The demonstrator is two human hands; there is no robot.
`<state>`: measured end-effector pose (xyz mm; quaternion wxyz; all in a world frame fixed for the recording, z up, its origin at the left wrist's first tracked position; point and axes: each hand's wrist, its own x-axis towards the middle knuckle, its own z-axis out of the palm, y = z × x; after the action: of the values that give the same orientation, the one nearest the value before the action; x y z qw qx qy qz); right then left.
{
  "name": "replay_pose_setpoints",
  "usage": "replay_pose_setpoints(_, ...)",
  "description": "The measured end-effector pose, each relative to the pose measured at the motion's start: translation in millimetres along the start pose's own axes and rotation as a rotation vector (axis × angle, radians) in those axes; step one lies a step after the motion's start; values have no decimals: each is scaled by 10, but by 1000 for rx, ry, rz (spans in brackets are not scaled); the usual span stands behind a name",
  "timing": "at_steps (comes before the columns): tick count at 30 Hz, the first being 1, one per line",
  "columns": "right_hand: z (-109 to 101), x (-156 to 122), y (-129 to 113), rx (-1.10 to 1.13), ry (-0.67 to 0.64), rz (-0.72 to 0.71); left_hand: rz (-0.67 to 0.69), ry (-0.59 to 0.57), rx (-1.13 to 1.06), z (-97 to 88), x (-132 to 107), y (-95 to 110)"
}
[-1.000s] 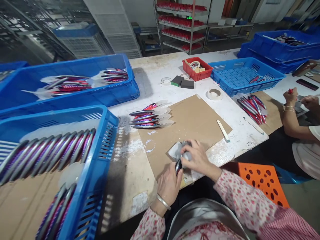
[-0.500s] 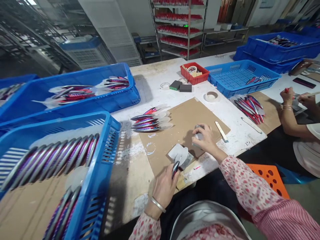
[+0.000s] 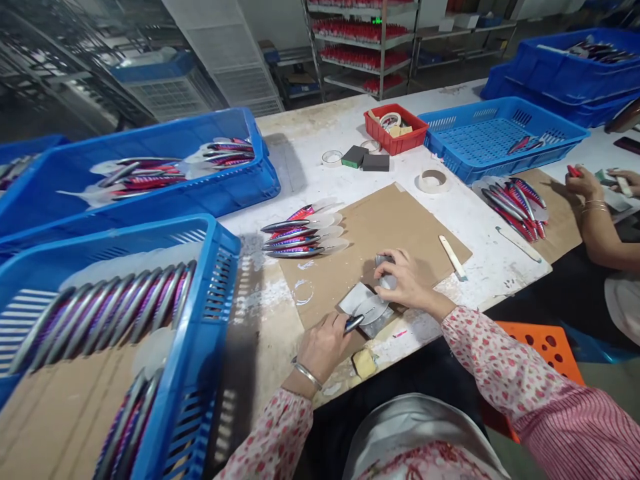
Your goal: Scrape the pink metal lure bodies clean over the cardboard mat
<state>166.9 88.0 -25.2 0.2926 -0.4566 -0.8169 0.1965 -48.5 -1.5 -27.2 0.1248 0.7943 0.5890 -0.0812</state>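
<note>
My left hand (image 3: pixel 324 350) is closed round a dark, slim fishing lure (image 3: pixel 354 324), whose clear rounded lip (image 3: pixel 373 308) points away from me. That lip lies over a small grey-white block (image 3: pixel 357 297) at the cardboard's near edge. Just right of it, my right hand (image 3: pixel 403 280) has its fingers wrapped round a small greyish, see-through, jar-like thing (image 3: pixel 385 277); the fingers hide part of it. Several finished-looking lures (image 3: pixel 295 239) with clear lips lie in a row on the far left edge of the cardboard sheet (image 3: pixel 415 227).
Blue crates (image 3: pixel 217 267) of lures fill the left side. A yellow sponge piece (image 3: pixel 365 363) is at the front edge. Right are a pale-handled tool (image 3: pixel 453 259), a tape roll (image 3: pixel 433 181) and a lure pile (image 3: pixel 515 203). A co-worker's hands (image 3: pixel 587 183) work farther right.
My left hand has moved slightly left and turned the lure, so its lip swings rightward over the block. My right hand has shifted left, bringing the jar-like thing closer to the lip.
</note>
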Motion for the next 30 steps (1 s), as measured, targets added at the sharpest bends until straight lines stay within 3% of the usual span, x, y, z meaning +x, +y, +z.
replay_pose_setpoints(5, 161, 138, -365, 8, -117, -119, 8, 65, 23, 72, 0, -38)
replay_pose_setpoints(7, 111, 136, -350, 15, -147, -132, 15, 81, 18, 72, -9, -42)
replay_pose_setpoints(11, -50, 93, -212, -23, -178, -1, 52, 82, 0, 60, -20, -34)
replay_pose_setpoints(17, 168, 155, -456, -44, -138, -91, -1, 104, 45, 106, -16, -38)
replay_pose_setpoints(23, -8, 95, -213, -31, -188, -53, 54, 107, 3, 98, -19, -28)
replay_pose_setpoints(30, 106, 163, -372, -21, -175, -136, -11, 61, 18, 48, -13, 7)
